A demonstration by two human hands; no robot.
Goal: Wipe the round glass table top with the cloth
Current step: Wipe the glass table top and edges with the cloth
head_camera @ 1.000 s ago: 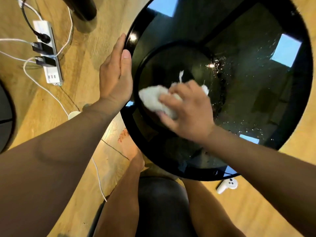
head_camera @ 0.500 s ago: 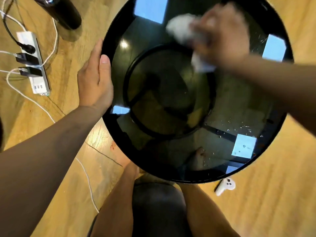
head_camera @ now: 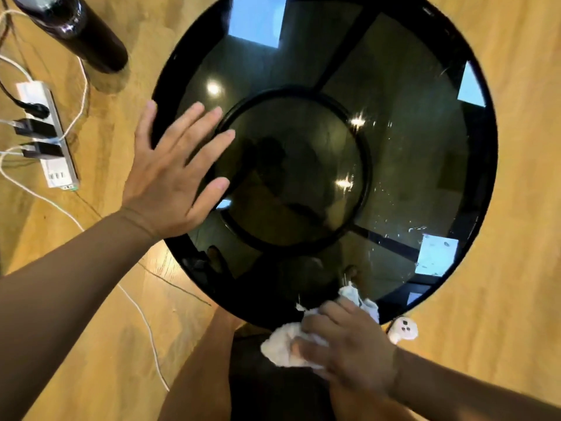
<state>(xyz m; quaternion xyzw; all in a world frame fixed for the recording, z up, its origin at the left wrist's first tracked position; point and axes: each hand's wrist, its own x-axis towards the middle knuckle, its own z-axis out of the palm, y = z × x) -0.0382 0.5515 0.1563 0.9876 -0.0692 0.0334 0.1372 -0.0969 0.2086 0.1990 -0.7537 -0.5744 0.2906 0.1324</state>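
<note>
The round dark glass table top (head_camera: pixel 409 123) fills the upper middle of the head view, with specks and streaks on its right side. My left hand (head_camera: pixel 174 174) lies flat over the table's left edge, fingers spread, holding nothing. My right hand (head_camera: pixel 349 344) is at the table's near edge, fingers closed on a crumpled white cloth (head_camera: pixel 282 344). Part of the cloth reaches onto the glass rim; the rest hangs off the edge over my lap.
A dark bottle (head_camera: pixel 82 28) stands on the wooden floor at upper left. A white power strip (head_camera: pixel 48 138) with plugs and cables lies left of the table. A white controller (head_camera: pixel 403 329) lies on the floor under the near right rim. My legs are below.
My right hand swept the cloth from the table's far side back to the near edge. My left hand shifted from gripping the rim to lying flat with fingers spread.
</note>
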